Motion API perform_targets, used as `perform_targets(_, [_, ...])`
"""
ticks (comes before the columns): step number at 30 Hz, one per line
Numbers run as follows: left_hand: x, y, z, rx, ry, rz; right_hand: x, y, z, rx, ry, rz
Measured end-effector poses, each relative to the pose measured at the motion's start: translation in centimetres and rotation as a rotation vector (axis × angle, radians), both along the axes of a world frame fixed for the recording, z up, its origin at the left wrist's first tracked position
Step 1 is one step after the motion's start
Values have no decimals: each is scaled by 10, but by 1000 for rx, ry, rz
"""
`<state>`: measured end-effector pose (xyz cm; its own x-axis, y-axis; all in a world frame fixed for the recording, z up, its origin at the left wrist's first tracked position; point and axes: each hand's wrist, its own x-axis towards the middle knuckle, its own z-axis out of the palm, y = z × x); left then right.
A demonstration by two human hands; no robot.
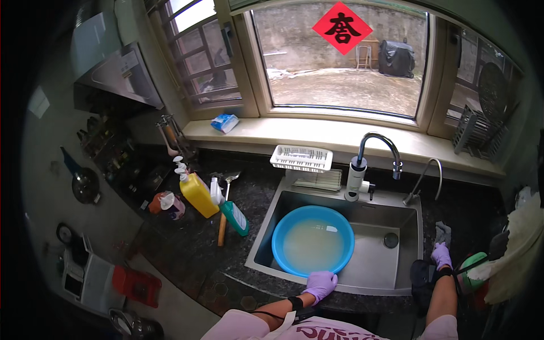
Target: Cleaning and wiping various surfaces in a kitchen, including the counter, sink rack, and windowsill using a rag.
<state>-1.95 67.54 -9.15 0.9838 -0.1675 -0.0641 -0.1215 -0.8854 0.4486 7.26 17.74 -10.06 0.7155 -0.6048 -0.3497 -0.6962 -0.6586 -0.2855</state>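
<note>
My left hand (pixel 321 286), in a purple glove, is curled at the front edge of the steel sink (pixel 374 272). It is close to the near rim of a blue plastic basin (pixel 278 250); I cannot tell whether the fingers grip that rim. Cloudy water (pixel 312 248) fills much of the basin, which is in the left part of the sink. On the dark counter to the right, my right hand (pixel 442 256), also gloved, has its fingers closed on a grey cloth (pixel 443 233).
Behind the sink rise a faucet (pixel 356 180) and a thin spout (pixel 437 178), beside a white plastic basket (pixel 301 159). A green spray bottle (pixel 236 219), a yellow pump bottle (pixel 199 193) and a wooden-handled spatula (pixel 222 229) occupy the left counter. A green round object (pixel 475 270) is near my right wrist.
</note>
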Motion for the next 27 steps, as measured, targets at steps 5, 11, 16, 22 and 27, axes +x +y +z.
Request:
perform_targets(5, [-4,1,5,-44,23,45,2,22,25,-50,34,26])
perform_targets(11, [-3,5,6,-50,-16,16,10,4,-4,-28,-53,35])
perform_targets(16, [3,1,1,-52,-48,0,0,6,5,-167,-19,127])
perform_targets(22, [4,1,-4,8,-8,31,2,28,18,-286,-75,393])
perform_targets(27, [4,-2,0,56,-43,-26,6,38,29,-159,54,217])
